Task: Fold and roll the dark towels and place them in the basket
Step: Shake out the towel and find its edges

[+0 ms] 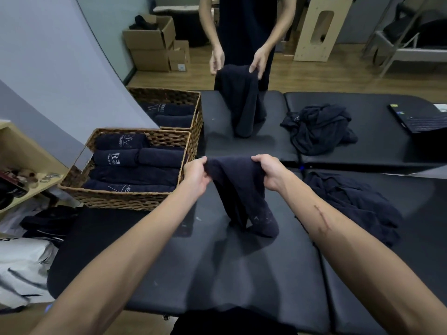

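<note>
Landmark: the wicker basket (135,199) at the padded table's (242,274) left edge; every place below is given from it.
Risk 1: the dark towel (242,197) hangs bunched and twisted, so a fold started now would likely come out crooked; the uneven drape between the 2 grips would cause it.
Risk 2: the towel's lower end drags in a lump on the table, right of the basket, and may catch or fold under itself when laid flat.
Risk 3: the basket already holds about 5 rolled towels (135,175) packed close, so a loose roll may not fit or may spring open.
Left hand: the left hand (197,174) is curled round the towel's top edge, just beside the basket's right wall.
Right hand: the right hand (268,171) pinches the same edge, further right of the basket.
Towel: lifted between both hands, top edge stretched across, the rest falling below and between them to the table.
Waiting pile: loose dark towels (350,209) lie well right of the basket.
Beyond: a 2nd person (244,32) holds another towel (242,100) past a 2nd basket (191,102) behind the first.
</note>
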